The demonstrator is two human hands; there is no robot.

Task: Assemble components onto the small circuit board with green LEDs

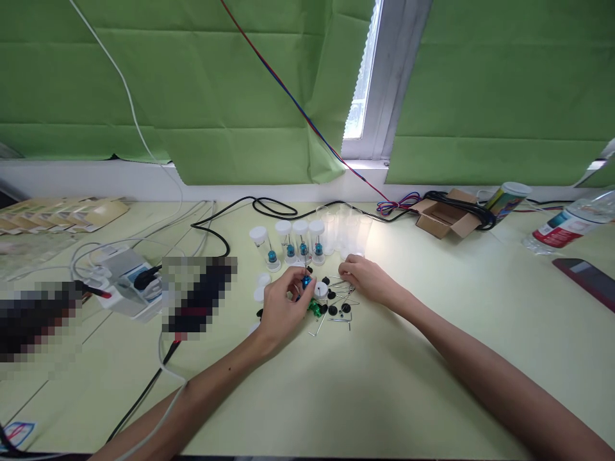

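Observation:
My left hand [287, 302] pinches a small shiny blue metal part [306, 280] with a thin rod standing up from it. Below its fingertips lie a green metal part [315, 308] and a white round cap [320, 291]. My right hand [366, 278] is at the right edge of a scatter of bent metal hex keys [339, 285], fingers curled together; what they hold, if anything, is hidden. Black round discs [332, 310] lie among the keys. Behind my hands stand several clear tubes with white caps [283, 241], blue parts inside.
More clear tubes [346, 234] stand behind my right hand. Left are a white power strip [125, 282], cables and blurred-out dark objects. An open cardboard box [444, 219], a printed canister [509, 200], a water bottle [569, 224] and a dark red phone-like object [589, 278] are right.

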